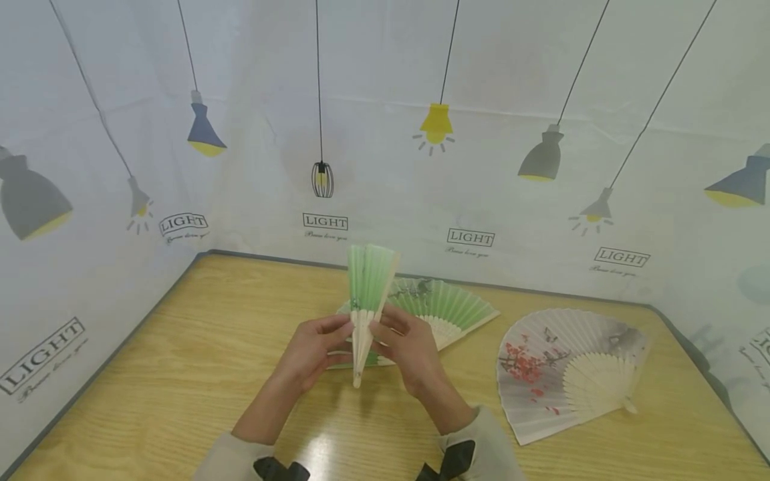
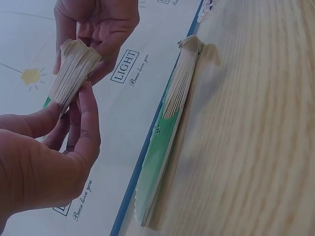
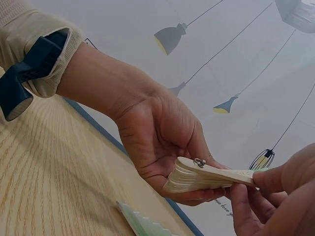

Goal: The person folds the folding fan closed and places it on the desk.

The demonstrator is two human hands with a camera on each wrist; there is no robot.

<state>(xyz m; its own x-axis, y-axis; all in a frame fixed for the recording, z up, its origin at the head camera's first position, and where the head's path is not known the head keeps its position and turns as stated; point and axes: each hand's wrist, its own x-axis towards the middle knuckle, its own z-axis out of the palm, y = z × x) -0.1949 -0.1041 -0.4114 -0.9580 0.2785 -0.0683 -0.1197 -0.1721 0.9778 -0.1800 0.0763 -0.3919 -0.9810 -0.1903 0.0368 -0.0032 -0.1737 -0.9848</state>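
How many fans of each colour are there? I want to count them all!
Green: 2, the held fan and the spread green fan
Pale with red flowers: 1, the flowery fan
Total: 3 fans

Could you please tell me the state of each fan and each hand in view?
Held green fan: mostly folded, a narrow wedge, held above the table.
Other green fan: spread wide, lying on the table, partly hidden behind the hands.
Blossom-print fan: spread wide, lying on the table.
Left hand: gripping the held green fan.
Right hand: gripping the same fan.
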